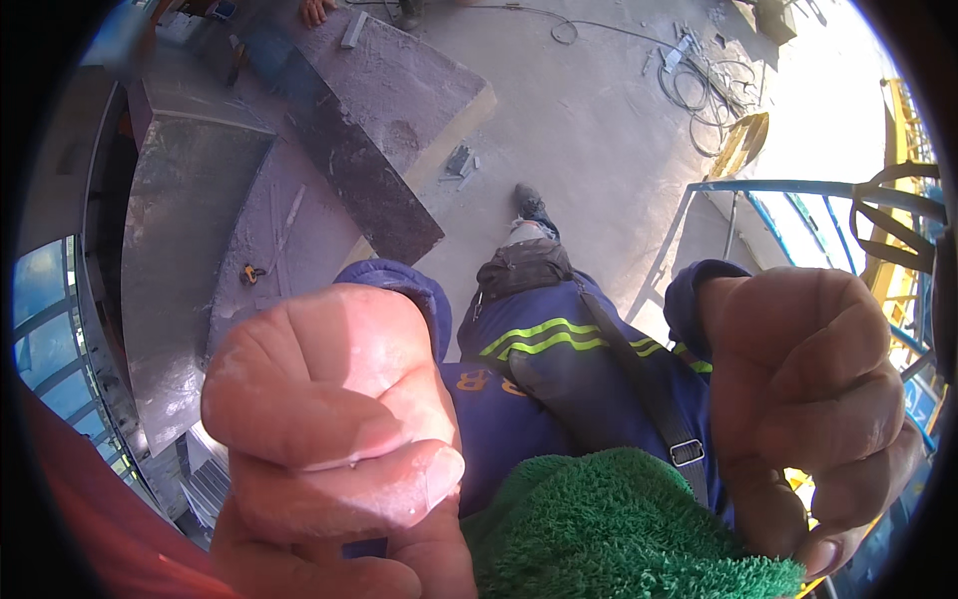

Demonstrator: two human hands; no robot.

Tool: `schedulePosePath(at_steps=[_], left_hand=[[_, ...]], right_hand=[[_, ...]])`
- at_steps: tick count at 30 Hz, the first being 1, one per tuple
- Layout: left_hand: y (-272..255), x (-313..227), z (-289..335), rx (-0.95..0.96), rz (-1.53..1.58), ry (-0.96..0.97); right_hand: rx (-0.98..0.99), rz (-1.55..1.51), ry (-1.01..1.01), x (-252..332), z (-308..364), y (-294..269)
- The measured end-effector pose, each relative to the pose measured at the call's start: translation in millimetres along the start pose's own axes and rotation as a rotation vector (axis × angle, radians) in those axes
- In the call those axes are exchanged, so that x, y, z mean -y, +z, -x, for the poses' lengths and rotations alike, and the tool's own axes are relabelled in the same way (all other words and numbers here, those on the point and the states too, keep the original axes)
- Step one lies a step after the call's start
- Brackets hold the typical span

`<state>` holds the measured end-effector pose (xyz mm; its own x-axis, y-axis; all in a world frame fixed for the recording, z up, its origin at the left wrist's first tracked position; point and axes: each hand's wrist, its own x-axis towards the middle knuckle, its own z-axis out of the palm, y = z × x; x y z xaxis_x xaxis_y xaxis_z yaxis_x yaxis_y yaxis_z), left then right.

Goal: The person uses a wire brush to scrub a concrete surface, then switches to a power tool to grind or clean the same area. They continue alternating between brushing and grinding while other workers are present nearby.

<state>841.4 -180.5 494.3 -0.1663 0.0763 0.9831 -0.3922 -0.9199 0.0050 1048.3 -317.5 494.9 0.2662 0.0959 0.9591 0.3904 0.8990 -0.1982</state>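
Both my hands are raised close in front of me, large in the view. My left hand (334, 429) has its fingers curled in, with fingertips pressed together; whatever they may hold does not show. Also closed, my right hand (823, 389) has bent fingers, with a small gap between the lower ones. Its lowest fingertips are beside the edge of a green fluffy towel (619, 529), which hangs at my front. I cannot tell whether they grip it. Below are my dark blue work clothes with bright yellow-green stripes and a black strap (639, 389) with a metal buckle.
Large dusty slab-like blocks (399, 90) stand ahead left, a small yellow-and-black object (251, 274) among them. Another person's hand (317, 10) shows at the top. Loose cables (709, 95) lie on the floor ahead right. A blue rail (778, 187) and yellow framework (903, 130) are at right.
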Motion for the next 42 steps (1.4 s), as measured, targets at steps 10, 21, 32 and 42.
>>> schedulePosePath(at_steps=[10, 21, 32, 42], left_hand=[[60, 183, 38, -0.04, -0.046, -0.37], [28, 266, 293, 1.564, -0.757, -1.804], [50, 309, 408, 1.0, -1.338, -2.101], [57, 342, 417, 0.82, -1.435, -2.475]], right_hand=[[0.236, 0.43, 0.317, -216, -26, -79], [1.251, 0.836, 1.874, -422, 276, -363], [0.252, 0.358, 2.368, -677, 378, -534], [-0.057, 0.323, 2.433, -737, 394, -617]])
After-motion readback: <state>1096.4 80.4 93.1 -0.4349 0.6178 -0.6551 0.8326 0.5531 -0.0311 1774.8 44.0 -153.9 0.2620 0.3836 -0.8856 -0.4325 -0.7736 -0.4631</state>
